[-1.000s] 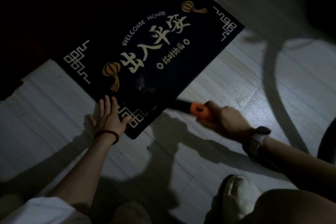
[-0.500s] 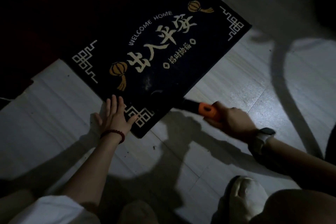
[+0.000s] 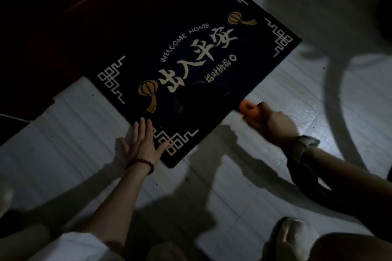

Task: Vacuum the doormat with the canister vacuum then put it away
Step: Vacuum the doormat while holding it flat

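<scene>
Fingers spread flat, the left hand [image 3: 142,144] grasps nothing and pins the near corner of the doormat [image 3: 191,65] to the pale tiled floor [image 3: 286,95]. The right hand [image 3: 273,125] is clenched around the vacuum's orange handle [image 3: 249,110], held just off the mat's right edge; the nozzle end is lost against the dark pile. A hose [image 3: 337,99] curves away across the tiles to the right. The canister itself cannot be made out. Vacuuming appears to be under way on the near right portion, with the far half and the putting away seemingly left. Open floor lies right and near; a dark threshold [image 3: 63,38] borders the mat's far-left side.
</scene>
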The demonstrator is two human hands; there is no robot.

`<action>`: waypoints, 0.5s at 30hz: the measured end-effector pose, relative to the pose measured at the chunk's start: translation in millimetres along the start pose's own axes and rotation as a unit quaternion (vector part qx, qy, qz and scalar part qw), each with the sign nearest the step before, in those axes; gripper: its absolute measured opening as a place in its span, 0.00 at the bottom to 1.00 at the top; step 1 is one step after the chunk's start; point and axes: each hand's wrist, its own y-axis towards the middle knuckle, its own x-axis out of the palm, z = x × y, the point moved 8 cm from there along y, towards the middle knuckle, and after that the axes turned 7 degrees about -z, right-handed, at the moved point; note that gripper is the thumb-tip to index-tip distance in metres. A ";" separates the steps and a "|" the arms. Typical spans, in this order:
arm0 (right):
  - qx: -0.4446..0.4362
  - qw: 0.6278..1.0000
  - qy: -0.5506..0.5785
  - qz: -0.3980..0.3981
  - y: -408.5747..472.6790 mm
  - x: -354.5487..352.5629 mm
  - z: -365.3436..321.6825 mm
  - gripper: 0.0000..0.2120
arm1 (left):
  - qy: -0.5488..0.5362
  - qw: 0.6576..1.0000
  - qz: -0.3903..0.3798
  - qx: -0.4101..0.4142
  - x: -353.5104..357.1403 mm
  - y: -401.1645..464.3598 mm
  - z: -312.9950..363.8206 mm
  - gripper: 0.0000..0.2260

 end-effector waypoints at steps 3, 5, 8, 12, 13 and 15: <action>0.036 0.998 0.004 0.045 2.7 -19.4 12.4 0.20 | 0.010 1.000 -0.002 -0.005 -0.4 -0.8 1.2 0.37; -0.039 0.999 -0.028 0.010 -10.4 -0.8 -17.9 0.21 | 0.008 1.000 -0.001 -0.007 -0.2 0.0 2.0 0.37; -0.133 0.984 -0.064 -0.097 -38.3 44.2 -62.4 0.22 | 0.010 1.000 -0.003 -0.022 0.4 1.5 -0.2 0.38; -0.107 0.990 -0.029 -0.089 -17.1 31.5 -49.4 0.20 | 0.009 1.000 0.002 -0.016 -0.3 2.3 -1.3 0.38; -0.076 0.994 -0.008 -0.084 -6.8 22.8 -38.1 0.19 | 0.002 1.000 0.002 -0.011 -0.6 2.0 -0.8 0.39; -0.012 0.998 0.021 -0.063 9.0 4.2 -16.6 0.18 | -0.004 1.000 0.002 -0.008 -0.5 1.5 -0.8 0.39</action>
